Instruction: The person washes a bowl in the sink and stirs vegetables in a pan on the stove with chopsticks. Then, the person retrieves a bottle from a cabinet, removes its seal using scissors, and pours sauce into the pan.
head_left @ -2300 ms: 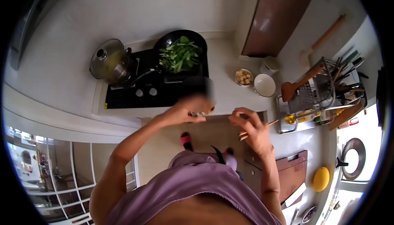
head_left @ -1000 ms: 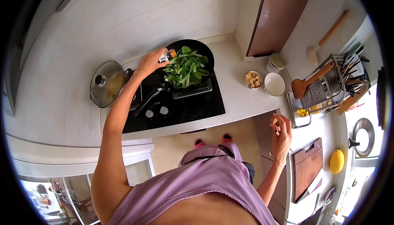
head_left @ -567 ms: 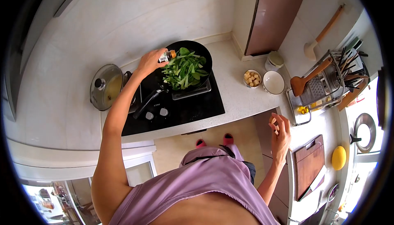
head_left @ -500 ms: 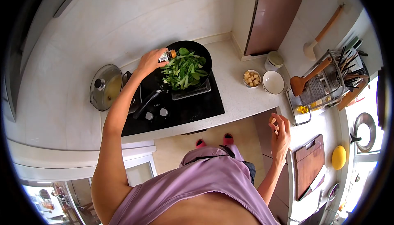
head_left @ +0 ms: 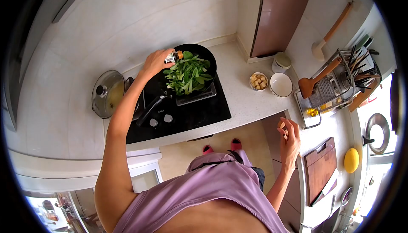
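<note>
My left hand (head_left: 157, 62) grips a small seasoning bottle (head_left: 171, 58) with a pale label. It is tilted on its side, its orange end pointing right over the black wok (head_left: 208, 56). Below that end, chopped green leafy vegetables (head_left: 189, 75) fill the wok, which stands on the black stove (head_left: 195, 113). Away to the right, over the floor by the counter edge, my right hand (head_left: 290, 141) is raised with its fingers curled together. What those fingers hold, if anything, I cannot make out.
Left of the stove's front is a glass-lidded pot (head_left: 101, 101). To the right stand a bowl of pale cubes (head_left: 259, 81), a white bowl (head_left: 281, 84) and a jar (head_left: 281, 62). A utensil rack (head_left: 335, 86), cutting board (head_left: 321, 169) with knife, and yellow fruit (head_left: 351, 160) occupy the right counter.
The view has shifted slightly. The bottle stays tilted over the wok in my left hand, and my right hand keeps its curled pose.
</note>
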The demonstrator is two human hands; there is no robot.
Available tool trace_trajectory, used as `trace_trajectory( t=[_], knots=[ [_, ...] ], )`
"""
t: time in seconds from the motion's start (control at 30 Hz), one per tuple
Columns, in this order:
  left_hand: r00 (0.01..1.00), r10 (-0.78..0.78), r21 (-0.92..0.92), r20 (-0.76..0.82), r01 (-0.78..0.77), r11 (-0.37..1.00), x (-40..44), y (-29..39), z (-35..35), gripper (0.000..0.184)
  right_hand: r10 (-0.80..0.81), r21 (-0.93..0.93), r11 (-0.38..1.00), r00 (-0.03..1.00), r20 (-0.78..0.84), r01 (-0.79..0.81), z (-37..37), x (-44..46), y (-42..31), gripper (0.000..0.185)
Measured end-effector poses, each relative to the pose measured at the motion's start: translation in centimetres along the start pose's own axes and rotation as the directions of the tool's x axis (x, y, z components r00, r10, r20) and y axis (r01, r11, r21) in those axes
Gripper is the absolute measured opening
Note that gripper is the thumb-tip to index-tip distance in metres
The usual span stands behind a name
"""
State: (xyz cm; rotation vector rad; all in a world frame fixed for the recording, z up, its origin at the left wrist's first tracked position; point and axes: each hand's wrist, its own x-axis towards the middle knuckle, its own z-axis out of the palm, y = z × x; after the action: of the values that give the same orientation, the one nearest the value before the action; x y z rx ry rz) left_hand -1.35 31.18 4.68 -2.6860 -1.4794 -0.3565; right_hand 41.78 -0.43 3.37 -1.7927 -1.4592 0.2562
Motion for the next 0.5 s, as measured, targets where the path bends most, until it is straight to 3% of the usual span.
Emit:
trace_trajectory(
  t=[0.5],
  knots=[
    [0.978, -0.202, 0.103, -0.047, 0.206, 0.973, 0.1, -3.3, 0.0, 0.052, -0.018, -0.026, 1.000, 1.000, 0.002, 0.018, 0.4, 0.3, 0.7, 0.036]
  ],
)
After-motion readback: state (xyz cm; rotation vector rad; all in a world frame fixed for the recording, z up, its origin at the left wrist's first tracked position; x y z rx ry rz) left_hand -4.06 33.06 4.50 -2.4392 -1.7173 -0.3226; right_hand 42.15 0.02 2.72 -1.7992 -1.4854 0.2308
